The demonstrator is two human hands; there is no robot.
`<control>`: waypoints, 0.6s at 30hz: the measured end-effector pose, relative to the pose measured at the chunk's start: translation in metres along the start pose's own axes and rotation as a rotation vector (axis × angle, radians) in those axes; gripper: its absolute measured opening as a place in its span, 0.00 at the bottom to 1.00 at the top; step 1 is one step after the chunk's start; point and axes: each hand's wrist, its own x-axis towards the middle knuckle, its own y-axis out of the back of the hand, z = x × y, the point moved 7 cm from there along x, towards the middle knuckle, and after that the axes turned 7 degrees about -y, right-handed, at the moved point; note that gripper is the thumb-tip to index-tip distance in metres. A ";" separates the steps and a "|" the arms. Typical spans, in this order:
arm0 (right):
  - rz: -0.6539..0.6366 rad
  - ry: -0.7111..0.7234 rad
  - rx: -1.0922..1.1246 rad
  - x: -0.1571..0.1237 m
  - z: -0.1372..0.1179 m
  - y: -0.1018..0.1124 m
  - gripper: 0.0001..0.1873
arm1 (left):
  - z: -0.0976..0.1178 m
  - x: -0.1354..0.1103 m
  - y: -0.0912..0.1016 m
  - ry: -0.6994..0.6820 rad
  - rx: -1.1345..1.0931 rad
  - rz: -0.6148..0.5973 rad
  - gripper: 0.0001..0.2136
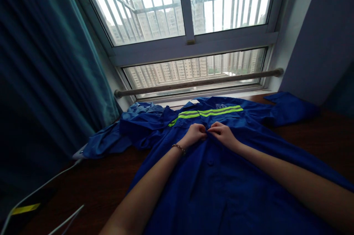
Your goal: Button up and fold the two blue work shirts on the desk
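Note:
A blue work shirt (221, 179) with yellow-green reflective stripes (210, 112) lies spread front-up on a dark wooden surface. My left hand (195, 133) and my right hand (222, 132) meet at the shirt's front placket, just below the stripes. Both have fingers curled and pinching the fabric along the button line. A beaded bracelet (179, 148) is on my left wrist. One button (210, 162) shows lower down the placket.
A second blue garment (129, 128) lies crumpled to the left of the shirt. The dark wooden surface (99, 183) runs under a barred window (190, 25). A teal curtain (49, 73) hangs at left. A white cable (41, 187) crosses the lower left.

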 end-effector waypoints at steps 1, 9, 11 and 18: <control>-0.001 0.003 -0.006 0.000 -0.001 0.000 0.09 | -0.005 -0.001 -0.003 0.057 -0.131 -0.043 0.03; -0.018 -0.039 -0.024 0.000 0.000 0.000 0.08 | -0.025 -0.007 -0.004 0.253 -0.573 0.012 0.09; -0.017 -0.059 -0.043 0.000 0.001 0.001 0.07 | -0.027 -0.008 -0.005 0.288 -0.614 0.040 0.08; 0.008 -0.163 -0.101 0.000 0.008 0.001 0.04 | -0.014 -0.014 -0.010 0.451 -0.690 0.082 0.04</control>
